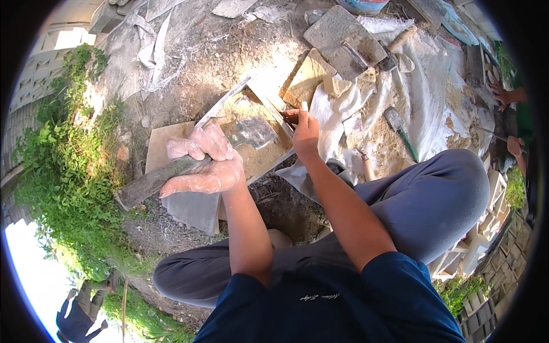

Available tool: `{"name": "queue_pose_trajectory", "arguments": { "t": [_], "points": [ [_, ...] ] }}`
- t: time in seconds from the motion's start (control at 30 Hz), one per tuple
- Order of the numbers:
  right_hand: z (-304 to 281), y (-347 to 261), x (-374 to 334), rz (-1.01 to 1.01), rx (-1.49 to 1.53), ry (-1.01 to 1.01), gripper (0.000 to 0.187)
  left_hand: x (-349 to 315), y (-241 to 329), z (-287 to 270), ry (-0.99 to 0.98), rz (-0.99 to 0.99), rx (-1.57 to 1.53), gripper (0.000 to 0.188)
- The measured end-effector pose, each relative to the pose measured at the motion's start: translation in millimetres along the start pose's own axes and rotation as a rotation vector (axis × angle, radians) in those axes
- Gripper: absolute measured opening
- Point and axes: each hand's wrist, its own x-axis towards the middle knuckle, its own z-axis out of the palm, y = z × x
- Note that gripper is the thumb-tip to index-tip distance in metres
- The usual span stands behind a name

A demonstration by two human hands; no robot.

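Note:
My left hand [214, 157], coated in pale dust, is closed around a weathered wooden bar [150, 182] that sticks out toward the lower left. Past its knuckles is a flat grey piece [255, 131] over a sandy slab; whether it joins the bar, I cannot tell. A square frame with narrow strip edges [269, 103] surrounds the sandy slab [269, 155]. My right hand [306, 134] has its fingers curled over the frame's right strip, thumb pointing up. Flat boards or tiles [191, 208] lie under the frame on the left.
White sheeting [423, 91] on the right bears a flat-headed tool with a green handle [400, 134], stone pieces and a wooden handle [366, 164]. Slabs [343, 40] lie beyond. Another person's hands [503, 94] work at far right. Plants [63, 154] border the left; a person stands lower left.

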Motion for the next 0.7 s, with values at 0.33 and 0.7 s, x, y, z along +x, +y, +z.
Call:
{"name": "queue_pose_trajectory", "arguments": {
  "t": [0.33, 0.7],
  "points": [
    [-3.1, -11.2, -2.4, 0.078, 0.033, 0.009, 0.065, -14.7, -10.7, -39.6, -0.183, -0.259, -0.130, 0.088],
    [-0.5, -16.8, -1.6, 0.051, 0.102, 0.020, 0.057, -11.5, 0.1, -48.1, -0.266, -0.317, -0.209, 0.089]
  ]
}}
